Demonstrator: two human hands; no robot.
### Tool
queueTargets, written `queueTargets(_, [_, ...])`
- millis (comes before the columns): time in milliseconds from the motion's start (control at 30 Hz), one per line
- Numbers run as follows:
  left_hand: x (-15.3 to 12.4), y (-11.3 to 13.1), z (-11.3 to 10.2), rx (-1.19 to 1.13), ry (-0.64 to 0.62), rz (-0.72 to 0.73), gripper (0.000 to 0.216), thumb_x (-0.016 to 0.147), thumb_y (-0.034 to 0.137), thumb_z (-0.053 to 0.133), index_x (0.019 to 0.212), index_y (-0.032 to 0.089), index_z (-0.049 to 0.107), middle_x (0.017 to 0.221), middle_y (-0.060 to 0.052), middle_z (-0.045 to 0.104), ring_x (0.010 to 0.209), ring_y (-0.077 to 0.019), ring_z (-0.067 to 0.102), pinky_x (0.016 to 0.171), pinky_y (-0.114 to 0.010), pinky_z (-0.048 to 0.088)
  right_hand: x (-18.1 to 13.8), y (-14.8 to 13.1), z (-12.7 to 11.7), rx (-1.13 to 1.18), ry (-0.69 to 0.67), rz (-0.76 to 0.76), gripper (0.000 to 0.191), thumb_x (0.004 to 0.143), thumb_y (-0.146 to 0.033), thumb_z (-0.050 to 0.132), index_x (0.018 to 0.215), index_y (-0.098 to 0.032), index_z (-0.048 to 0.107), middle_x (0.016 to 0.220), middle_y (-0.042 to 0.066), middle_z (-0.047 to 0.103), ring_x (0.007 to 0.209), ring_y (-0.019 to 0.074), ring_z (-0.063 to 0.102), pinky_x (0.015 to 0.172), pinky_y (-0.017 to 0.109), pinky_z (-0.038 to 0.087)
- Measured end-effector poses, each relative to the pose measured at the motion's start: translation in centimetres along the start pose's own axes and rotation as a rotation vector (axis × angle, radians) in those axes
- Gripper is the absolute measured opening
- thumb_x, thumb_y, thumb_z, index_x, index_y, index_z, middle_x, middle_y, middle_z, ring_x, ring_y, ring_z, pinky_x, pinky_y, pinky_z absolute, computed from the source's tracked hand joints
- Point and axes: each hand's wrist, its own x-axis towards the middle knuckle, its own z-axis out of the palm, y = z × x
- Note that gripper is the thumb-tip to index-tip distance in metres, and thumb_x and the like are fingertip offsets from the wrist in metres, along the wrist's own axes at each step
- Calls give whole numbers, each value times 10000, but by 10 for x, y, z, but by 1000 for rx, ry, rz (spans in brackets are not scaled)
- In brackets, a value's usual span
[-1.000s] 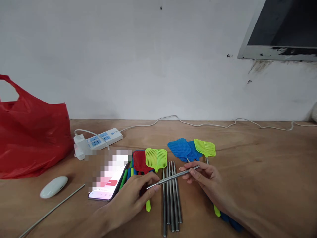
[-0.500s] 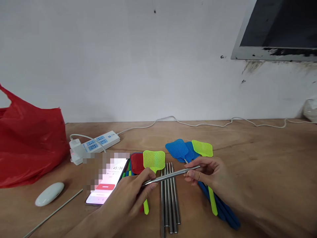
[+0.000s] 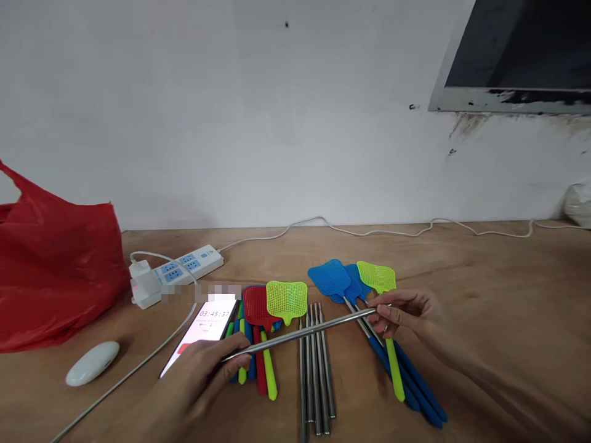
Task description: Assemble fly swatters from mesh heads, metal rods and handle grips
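Observation:
My left hand (image 3: 203, 375) and my right hand (image 3: 409, 314) each pinch one end of a telescopic metal rod (image 3: 307, 332), which is held level above the table and stretched out long. Under it lie several more metal rods (image 3: 316, 369) side by side. To their left is a heap of fly swatters with red and lime heads (image 3: 277, 301) and coloured handles. On the right, finished swatters with blue and lime heads (image 3: 351, 280) lie under my right hand.
A phone (image 3: 205, 326) with a lit screen lies beside my left hand. A white power strip (image 3: 178, 267), a white oval device (image 3: 92, 363), a thin loose rod (image 3: 124, 375) and a red plastic bag (image 3: 50, 277) occupy the wooden table's left.
My hands have moved apart along the rod, which is now drawn out much longer than a second ago; the left hand went left and down.

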Motion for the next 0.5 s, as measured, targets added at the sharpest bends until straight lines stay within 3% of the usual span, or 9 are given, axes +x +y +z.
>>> queueTargets(100, [-5,1,-5,-9,-18,0,263,983,462,448,914,330,664,700,49,703,606,-174,656,555,-214,463,-1,2,-4,-50,13,-25,285,658,-446,874,810,-216,801,714,65,764,626,210,708,560,313,594])
queueTargets(267, [-15,0,3,21,71,-77,286,988,511,436,970,336,661,722,42,705,624,-183,657,567,-228,442,-3,9,-6,-118,174,-165,247,572,-434,917,664,-252,776,705,46,750,658,213,679,578,316,559])
queueTargets(367, [-5,8,12,-33,-79,-47,356,1031,445,358,850,282,618,657,33,654,571,-171,611,556,-241,395,-8,13,7,-163,179,-194,208,595,-424,903,640,-269,772,700,39,757,670,219,685,587,318,553])
queueTargets(433, [4,16,19,-43,-195,7,344,1037,411,362,829,265,593,712,24,663,591,-167,600,569,-245,378,-13,13,21,-251,72,-160,189,578,-390,911,623,-264,778,683,44,763,647,226,691,579,328,553])
queueTargets(500, [12,23,25,-46,-220,29,350,1046,402,331,844,255,575,733,12,661,617,-176,598,579,-257,365,-16,10,33,-238,58,-157,157,605,-386,887,636,-270,787,695,48,774,651,230,706,589,336,570])
